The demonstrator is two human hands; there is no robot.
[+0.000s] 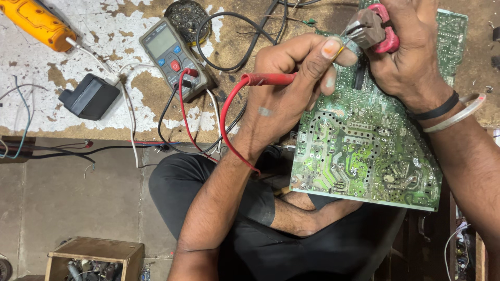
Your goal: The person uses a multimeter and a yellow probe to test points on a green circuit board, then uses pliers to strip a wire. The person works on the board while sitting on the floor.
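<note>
Peeling white paint and bare brown patches cover the tabletop (104, 31) in front of me, and below it I sit cross-legged in dark trousers. Both my hands are up at the top edge of a green circuit board (359, 145), which stands tilted with its solder side facing me. My left hand (291, 86) is closed around a red probe (268, 79), and between thumb and forefinger it also pinches a thin yellowish wire (339, 51) against the board. The probe's red lead (229, 125) loops down and runs back to a grey multimeter (171, 52) lying on the tabletop to the left. My right hand (409, 52) grips small pliers with red handles (376, 28), their tip touching that wire. Further left lie a black adapter (89, 97) and a yellow tool (37, 22).
</note>
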